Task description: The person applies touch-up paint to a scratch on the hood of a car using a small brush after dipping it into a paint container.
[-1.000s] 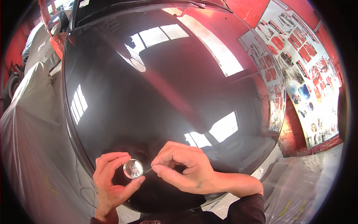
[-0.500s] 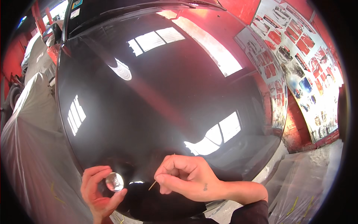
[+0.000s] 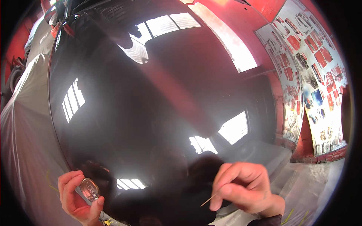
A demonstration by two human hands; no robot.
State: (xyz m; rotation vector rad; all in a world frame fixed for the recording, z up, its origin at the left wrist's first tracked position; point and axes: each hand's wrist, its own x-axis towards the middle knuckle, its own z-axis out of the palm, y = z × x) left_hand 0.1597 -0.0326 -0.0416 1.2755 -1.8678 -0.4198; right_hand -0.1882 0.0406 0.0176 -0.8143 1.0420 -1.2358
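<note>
In front of me spreads a glossy black car hood (image 3: pixel 151 101) full of bright window reflections. At its lower left edge, my left hand (image 3: pixel 75 197) grips a small round shiny metal piece (image 3: pixel 89 189), shaped like a shallow tin or cap, between fingertips and thumb. Its face is tilted. Over the lower right of the hood, my right hand (image 3: pixel 245 188) pinches a thin pale stick (image 3: pixel 207 200) between thumb and index finger. The stick's lower end points down and left, apart from the round piece. Whether its tip touches the paint I cannot tell.
On the left hangs a large sheet of translucent plastic (image 3: pixel 28 124) over something. To the right a red wall carries a big poster (image 3: pixel 320 75) with car pictures. More plastic sheeting (image 3: pixel 318 184) lies at the lower right. A tyre (image 3: pixel 15 77) shows at far left.
My left hand has shifted left and down, turning the round metal piece. My right hand has moved right and slightly down with the stick. The view has come closer over the hood.
</note>
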